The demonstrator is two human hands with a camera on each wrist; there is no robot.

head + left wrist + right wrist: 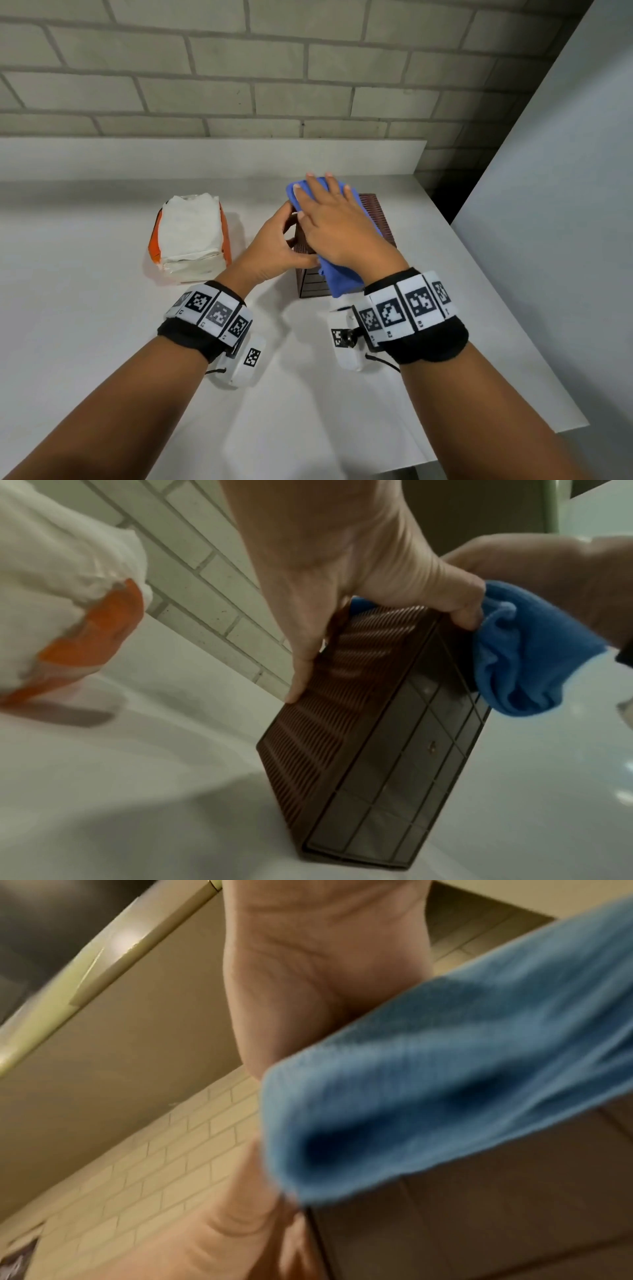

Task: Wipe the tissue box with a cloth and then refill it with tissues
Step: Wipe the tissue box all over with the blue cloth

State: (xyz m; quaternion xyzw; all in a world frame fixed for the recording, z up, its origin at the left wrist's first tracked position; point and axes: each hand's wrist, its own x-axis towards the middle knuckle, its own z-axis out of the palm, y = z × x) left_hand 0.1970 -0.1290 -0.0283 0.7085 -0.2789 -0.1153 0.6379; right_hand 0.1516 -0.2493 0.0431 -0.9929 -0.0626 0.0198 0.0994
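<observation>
Both forearms are bare, with no sleeves. Just behind the left hand (274, 243) sits a black fabric wristband (191, 337), and over it a white strap (210, 313) carrying a row of square black-and-white coded markers. Under that wrist hangs a white camera housing (245, 363) with one more marker and a thin black cable. Behind the right hand (337, 222) is a matching black band (431, 342) with a white marker strap (411, 305), and a white housing (346, 339) with a dark lens knob, a marker and a black cable.
</observation>
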